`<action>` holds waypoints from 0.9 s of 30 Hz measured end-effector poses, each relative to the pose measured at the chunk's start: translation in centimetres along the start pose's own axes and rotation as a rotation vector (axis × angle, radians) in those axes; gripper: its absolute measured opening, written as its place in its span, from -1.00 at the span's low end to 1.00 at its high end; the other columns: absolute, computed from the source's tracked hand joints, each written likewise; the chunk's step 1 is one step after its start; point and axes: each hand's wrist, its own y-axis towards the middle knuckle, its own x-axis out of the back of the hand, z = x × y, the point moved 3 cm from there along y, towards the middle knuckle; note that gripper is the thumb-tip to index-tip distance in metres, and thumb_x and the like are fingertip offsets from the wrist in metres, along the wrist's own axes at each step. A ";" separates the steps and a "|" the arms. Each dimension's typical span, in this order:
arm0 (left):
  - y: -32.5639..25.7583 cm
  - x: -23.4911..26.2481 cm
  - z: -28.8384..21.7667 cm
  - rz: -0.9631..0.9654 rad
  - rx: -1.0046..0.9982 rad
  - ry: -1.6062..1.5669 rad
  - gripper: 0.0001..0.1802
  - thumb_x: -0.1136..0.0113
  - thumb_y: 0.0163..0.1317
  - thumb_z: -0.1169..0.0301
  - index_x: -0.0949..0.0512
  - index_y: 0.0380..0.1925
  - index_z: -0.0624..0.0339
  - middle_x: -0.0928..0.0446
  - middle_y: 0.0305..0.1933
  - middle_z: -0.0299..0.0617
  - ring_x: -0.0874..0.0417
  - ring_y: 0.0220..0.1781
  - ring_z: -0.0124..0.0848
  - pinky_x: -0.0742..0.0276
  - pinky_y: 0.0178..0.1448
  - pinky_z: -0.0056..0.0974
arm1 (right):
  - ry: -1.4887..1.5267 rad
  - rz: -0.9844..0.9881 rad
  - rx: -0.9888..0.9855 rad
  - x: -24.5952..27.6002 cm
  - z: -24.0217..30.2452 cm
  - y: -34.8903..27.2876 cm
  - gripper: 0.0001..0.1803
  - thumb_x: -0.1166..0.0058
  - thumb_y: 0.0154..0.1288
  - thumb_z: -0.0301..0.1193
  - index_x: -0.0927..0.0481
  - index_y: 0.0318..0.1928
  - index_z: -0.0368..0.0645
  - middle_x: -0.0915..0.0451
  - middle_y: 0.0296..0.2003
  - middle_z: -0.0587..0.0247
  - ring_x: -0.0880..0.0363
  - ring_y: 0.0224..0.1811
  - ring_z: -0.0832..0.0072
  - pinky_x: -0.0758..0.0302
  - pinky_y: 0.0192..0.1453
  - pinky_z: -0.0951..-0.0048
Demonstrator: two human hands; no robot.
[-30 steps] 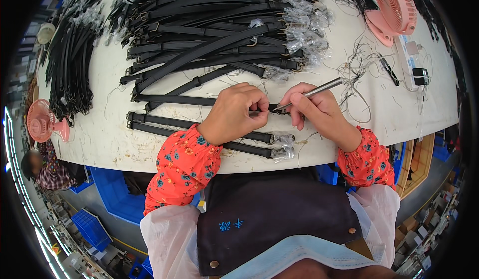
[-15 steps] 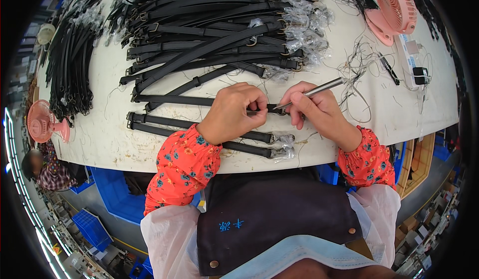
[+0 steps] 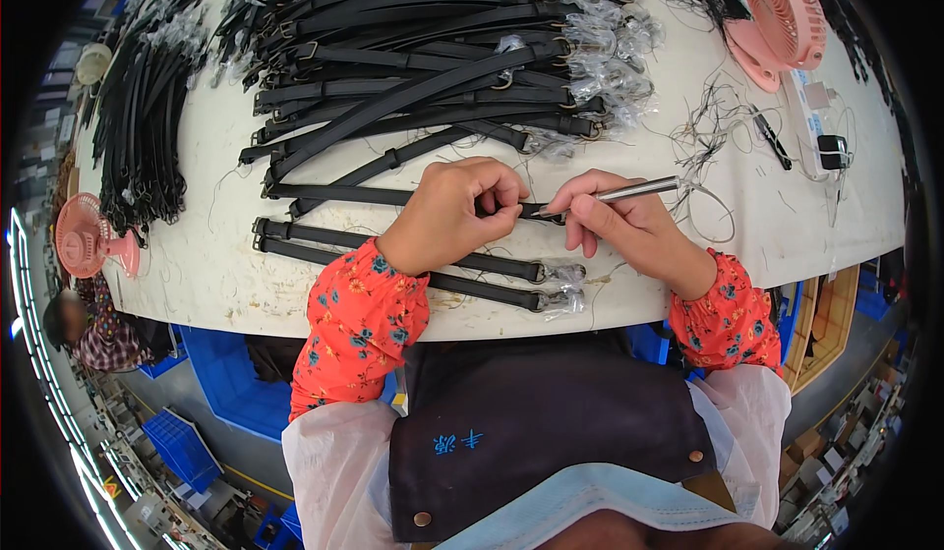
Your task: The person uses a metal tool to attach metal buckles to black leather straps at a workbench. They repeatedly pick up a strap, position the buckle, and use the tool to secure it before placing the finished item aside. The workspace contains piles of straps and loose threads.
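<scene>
A long black strap (image 3: 339,194) with metal fittings lies across the table in front of me, partly hidden under my hands. My left hand (image 3: 454,214) is closed, its thumb and fingers pinched on the strap near its right end. In my right hand (image 3: 629,224) is a slim silver pen-shaped tool (image 3: 641,188) with a thin cord at its back. Its tip points left, down at the strap's end beside my left fingertips; whether it touches cannot be made out. Nearer to me lie two more black straps (image 3: 329,238), with clear plastic wrap (image 3: 565,289) round their right-end hardware.
A large heap of black straps (image 3: 413,63) fills the far middle, another bundle (image 3: 143,147) the left. Pink fans (image 3: 787,14) stand far right and at the left edge (image 3: 84,240). Loose threads, a black pen-like item (image 3: 770,137) and a power strip (image 3: 808,117) lie right.
The tool has tilted flatter and its tip has shifted slightly left. My left hand has moved a little, its fingertips still by the strap's end. The view has shifted slightly.
</scene>
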 end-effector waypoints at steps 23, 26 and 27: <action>-1.3 1.8 -2.3 -0.041 -0.236 0.385 -0.63 -0.32 0.09 0.65 -0.63 -0.08 0.12 -0.60 0.00 -0.15 -0.56 0.00 -0.22 -0.52 0.09 -0.23 | 0.029 -0.006 0.015 0.2 -0.1 -0.1 -0.65 0.03 0.65 -0.20 -0.64 -0.01 -0.25 -0.62 -0.46 0.35 -0.55 -0.46 0.69 -0.47 -0.35 0.62; -2.0 1.3 -2.4 0.009 -0.213 0.335 -0.66 -0.39 0.09 0.57 -0.65 -0.10 0.12 -0.59 -0.08 -0.19 -0.54 -0.03 -0.16 -0.50 0.05 -0.17 | 0.040 -0.011 0.033 0.1 -0.3 -0.1 -0.66 0.04 0.65 -0.21 -0.64 -0.02 -0.24 -0.61 -0.48 0.36 -0.56 -0.48 0.68 -0.48 -0.36 0.62; -2.1 0.8 -2.2 0.005 -0.208 0.326 -0.70 -0.40 0.09 0.54 -0.65 -0.13 0.14 -0.59 -0.13 -0.20 -0.54 -0.05 -0.17 -0.51 0.02 -0.16 | 0.036 -0.002 0.030 0.1 -0.2 -0.1 -0.66 0.03 0.65 -0.21 -0.64 -0.02 -0.24 -0.61 -0.48 0.36 -0.56 -0.47 0.68 -0.48 -0.36 0.62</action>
